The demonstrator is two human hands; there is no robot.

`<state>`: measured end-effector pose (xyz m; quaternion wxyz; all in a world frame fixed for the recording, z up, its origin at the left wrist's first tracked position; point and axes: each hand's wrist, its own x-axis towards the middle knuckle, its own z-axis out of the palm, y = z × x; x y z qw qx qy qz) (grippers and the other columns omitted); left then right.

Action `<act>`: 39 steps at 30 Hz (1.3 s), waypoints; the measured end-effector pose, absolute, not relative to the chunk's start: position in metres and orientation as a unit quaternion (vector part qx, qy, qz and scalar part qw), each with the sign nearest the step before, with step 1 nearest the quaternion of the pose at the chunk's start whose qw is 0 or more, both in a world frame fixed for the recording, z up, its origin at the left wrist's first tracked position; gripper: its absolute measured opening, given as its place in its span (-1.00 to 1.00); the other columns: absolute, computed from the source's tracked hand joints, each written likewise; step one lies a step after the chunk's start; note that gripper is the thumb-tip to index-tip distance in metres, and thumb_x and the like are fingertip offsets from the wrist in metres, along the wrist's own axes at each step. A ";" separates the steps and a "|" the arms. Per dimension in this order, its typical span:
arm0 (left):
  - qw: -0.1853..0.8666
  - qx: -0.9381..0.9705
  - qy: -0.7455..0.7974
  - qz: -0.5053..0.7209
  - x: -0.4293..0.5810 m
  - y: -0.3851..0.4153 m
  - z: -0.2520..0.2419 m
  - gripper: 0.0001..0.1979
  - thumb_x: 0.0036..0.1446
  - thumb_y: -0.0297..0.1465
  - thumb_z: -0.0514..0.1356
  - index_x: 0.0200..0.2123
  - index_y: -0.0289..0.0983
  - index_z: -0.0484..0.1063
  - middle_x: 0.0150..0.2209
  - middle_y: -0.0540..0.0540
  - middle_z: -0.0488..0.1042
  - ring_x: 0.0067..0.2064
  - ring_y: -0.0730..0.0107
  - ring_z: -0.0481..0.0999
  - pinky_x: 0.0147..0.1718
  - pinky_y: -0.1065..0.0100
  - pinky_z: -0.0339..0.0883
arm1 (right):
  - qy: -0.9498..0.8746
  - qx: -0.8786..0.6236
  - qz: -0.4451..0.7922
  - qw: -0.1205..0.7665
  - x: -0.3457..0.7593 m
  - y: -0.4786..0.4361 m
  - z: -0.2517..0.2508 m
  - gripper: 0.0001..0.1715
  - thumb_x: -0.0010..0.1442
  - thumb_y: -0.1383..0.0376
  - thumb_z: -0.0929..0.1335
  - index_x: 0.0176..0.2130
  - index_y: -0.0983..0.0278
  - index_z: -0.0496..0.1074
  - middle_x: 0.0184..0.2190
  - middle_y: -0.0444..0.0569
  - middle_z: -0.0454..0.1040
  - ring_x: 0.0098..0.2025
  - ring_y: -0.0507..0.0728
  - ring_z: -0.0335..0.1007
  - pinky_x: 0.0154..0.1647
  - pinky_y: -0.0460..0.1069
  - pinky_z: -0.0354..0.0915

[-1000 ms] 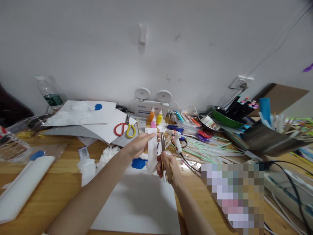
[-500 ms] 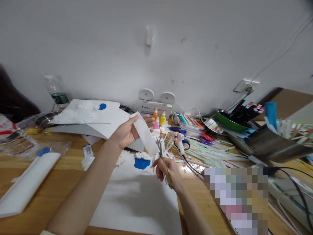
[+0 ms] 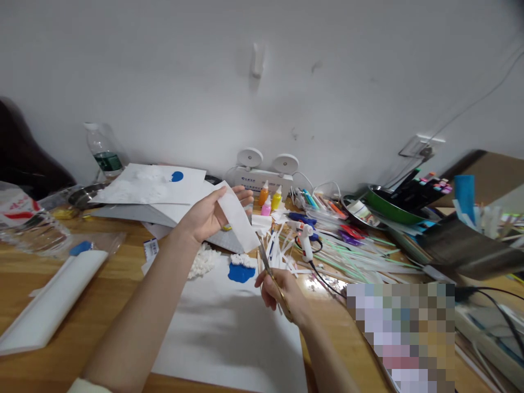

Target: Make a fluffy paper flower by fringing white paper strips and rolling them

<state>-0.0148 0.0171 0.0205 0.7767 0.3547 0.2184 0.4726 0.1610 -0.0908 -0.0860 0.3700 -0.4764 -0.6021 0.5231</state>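
Note:
My left hand point(image 3: 210, 213) pinches a white paper strip point(image 3: 239, 221) near its upper end, the other fingers stretched out behind it. The strip slants down to the right. My right hand point(image 3: 280, 292) is closed round the handles of a pair of scissors point(image 3: 268, 265), whose blades point up beside the strip's lower end. Whether the blades touch the paper I cannot tell. Under my hands lies a large white sheet point(image 3: 241, 338) bearing a blue patch point(image 3: 241, 272) edged with white crumpled bits. A pile of white crumpled paper point(image 3: 203, 261) sits by my left forearm.
A hot glue gun point(image 3: 305, 240) stands beyond my right hand, near cut white strips point(image 3: 280, 248). Small paint bottles point(image 3: 266, 206) stand behind. Right are a green pan point(image 3: 393, 207) with markers and a blurred-out object point(image 3: 405, 333). A white roll point(image 3: 57, 300) lies left.
The scissors have come away slightly from the strip's lower end, and my left hand has shifted a little left with the strip. The whole view has turned slightly left.

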 end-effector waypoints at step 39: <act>0.758 0.378 0.269 0.459 0.005 0.017 0.007 -0.71 0.09 -0.34 0.01 -0.20 -0.40 0.36 -0.21 -0.25 0.46 -0.17 0.20 0.44 -0.21 0.20 0.31 | -0.524 -0.548 0.548 0.352 0.156 -0.087 -0.082 -0.53 -0.08 -0.06 0.24 -0.55 0.32 0.24 -0.87 -0.24 0.19 -0.87 -0.10 0.00 -0.89 -0.21 -0.11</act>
